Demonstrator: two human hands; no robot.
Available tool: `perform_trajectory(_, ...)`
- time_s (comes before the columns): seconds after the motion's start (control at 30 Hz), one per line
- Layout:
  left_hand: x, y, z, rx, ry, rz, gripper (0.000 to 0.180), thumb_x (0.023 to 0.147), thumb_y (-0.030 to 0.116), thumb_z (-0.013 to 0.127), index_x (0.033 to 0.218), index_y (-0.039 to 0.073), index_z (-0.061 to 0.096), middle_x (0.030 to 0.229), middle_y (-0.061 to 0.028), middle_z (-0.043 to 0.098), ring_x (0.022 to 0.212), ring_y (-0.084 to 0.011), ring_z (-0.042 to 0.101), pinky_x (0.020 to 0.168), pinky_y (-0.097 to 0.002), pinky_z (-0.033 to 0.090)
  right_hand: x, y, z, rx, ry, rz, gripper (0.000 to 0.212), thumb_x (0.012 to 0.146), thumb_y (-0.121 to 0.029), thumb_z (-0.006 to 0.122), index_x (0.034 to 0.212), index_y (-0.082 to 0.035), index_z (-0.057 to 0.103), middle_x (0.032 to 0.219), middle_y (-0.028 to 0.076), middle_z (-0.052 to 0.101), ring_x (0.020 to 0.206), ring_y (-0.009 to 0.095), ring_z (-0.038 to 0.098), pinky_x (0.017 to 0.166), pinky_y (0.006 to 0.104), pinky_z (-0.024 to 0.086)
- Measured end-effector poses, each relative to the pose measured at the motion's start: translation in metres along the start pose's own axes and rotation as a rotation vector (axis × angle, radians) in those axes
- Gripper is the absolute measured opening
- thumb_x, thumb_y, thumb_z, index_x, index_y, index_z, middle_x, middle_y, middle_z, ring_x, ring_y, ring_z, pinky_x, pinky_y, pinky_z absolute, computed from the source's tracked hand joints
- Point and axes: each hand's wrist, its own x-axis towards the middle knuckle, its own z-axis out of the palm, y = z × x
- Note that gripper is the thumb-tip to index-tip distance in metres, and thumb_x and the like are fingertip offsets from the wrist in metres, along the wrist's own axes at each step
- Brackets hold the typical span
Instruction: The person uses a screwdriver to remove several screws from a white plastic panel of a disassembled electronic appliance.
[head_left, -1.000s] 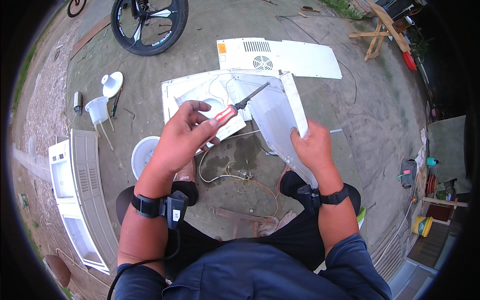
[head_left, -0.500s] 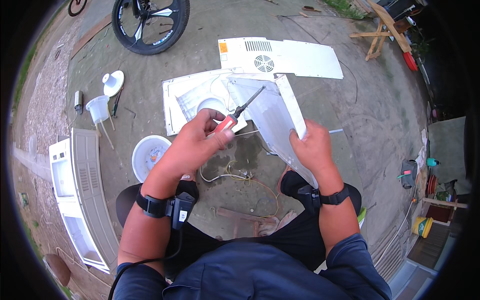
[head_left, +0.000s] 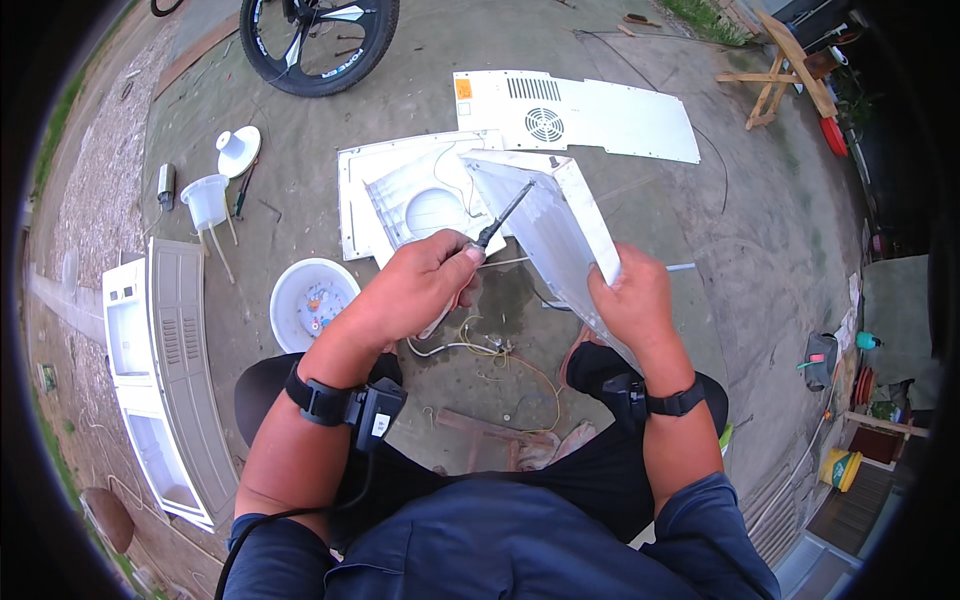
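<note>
My left hand (head_left: pixel 415 290) is closed round a screwdriver (head_left: pixel 509 214). Its dark shaft points up and to the right, the tip over the inner face of a white sheet-metal panel (head_left: pixel 548 235); I cannot tell whether it touches. The handle is mostly hidden in my fist. Along the panel's folded right edge, my right hand (head_left: pixel 638 292) grips it with the thumb on top, keeping it tilted up. Behind the panel lies a flat white piece with a round opening (head_left: pixel 405 215). A tangle of yellow and white wires (head_left: pixel 490 347) rests on the ground between my feet.
Beyond lies a white vented panel (head_left: pixel 625 115). To the left are a white bucket with small parts (head_left: pixel 312 268), a clear plastic cup with legs (head_left: pixel 206 203), a white round-based part (head_left: pixel 238 150) and a white casing (head_left: pixel 180 370). A wheel (head_left: pixel 375 50) stands far off.
My left hand has turned and closed further over the screwdriver, so its red handle is now mostly covered. The right hand keeps its hold on the panel. The whole view has shifted slightly.
</note>
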Motion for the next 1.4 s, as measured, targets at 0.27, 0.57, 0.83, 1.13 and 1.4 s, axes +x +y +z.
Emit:
perform_trajectory(0.27, 0.003, 0.004, 0.001, 0.232, 0.095, 0.05, 0.03, 0.1, 0.02, 0.064, 0.114, -0.005, 0.054, 0.086, -0.0102, 0.063, 0.071, -0.0131, 0.067, 0.06, -0.0291, 0.052, 0.0, -0.003, -0.001, -0.048, -0.075, -0.054, 0.023, 0.079, -0.013, 0.067, 0.099, -0.002, 0.072, 0.088, 0.021, 0.068, 0.08, 0.042, 0.066, 0.07, 0.0448, 0.054)
perform_trajectory(0.57, 0.008, -0.009, 0.0, 0.223, 0.087, 0.084, 0.036, 0.099, 0.03, 0.061, 0.101, -0.006, 0.061, 0.082, -0.0194, 0.068, 0.074, -0.0277, 0.069, 0.069, -0.0386, 0.053, -0.002, -0.004, 0.0, -0.095, -0.177, -0.01, 0.035, 0.075, -0.016, 0.07, 0.11, -0.01, 0.074, 0.097, 0.017, 0.07, 0.088, 0.039, 0.067, 0.076, 0.0464, 0.055)
perform_trajectory(0.83, 0.004, 0.005, 0.01, 0.489, 0.281, 0.104, 0.038, 0.093, 0.03, 0.071, 0.106, -0.005, 0.061, 0.083, -0.0203, 0.068, 0.073, -0.0307, 0.068, 0.069, -0.0403, 0.053, -0.001, -0.01, 0.0, -0.047, -0.168, 0.075, 0.026, 0.078, -0.016, 0.068, 0.101, -0.005, 0.072, 0.091, 0.02, 0.069, 0.084, 0.042, 0.066, 0.073, 0.046, 0.054)
perform_trajectory(1.13, 0.022, 0.007, 0.043, -0.295, 0.429, 0.111, 0.029, 0.096, 0.015, 0.068, 0.112, -0.005, 0.056, 0.088, -0.0088, 0.065, 0.066, -0.0133, 0.065, 0.056, -0.0271, 0.051, -0.009, -0.028, 0.012, 0.028, -0.22, 0.083, 0.022, 0.079, -0.015, 0.067, 0.097, -0.002, 0.07, 0.089, 0.022, 0.067, 0.082, 0.044, 0.065, 0.072, 0.0464, 0.052)
perform_trajectory(1.4, 0.024, 0.002, 0.041, -0.273, 0.384, 0.114, 0.024, 0.099, 0.022, 0.063, 0.104, -0.001, 0.058, 0.083, -0.0071, 0.064, 0.065, -0.0132, 0.065, 0.053, -0.0278, 0.05, -0.01, -0.03, 0.011, -0.03, -0.343, 0.198, 0.034, 0.08, -0.018, 0.066, 0.113, -0.008, 0.072, 0.104, 0.02, 0.071, 0.095, 0.04, 0.068, 0.085, 0.0465, 0.055)
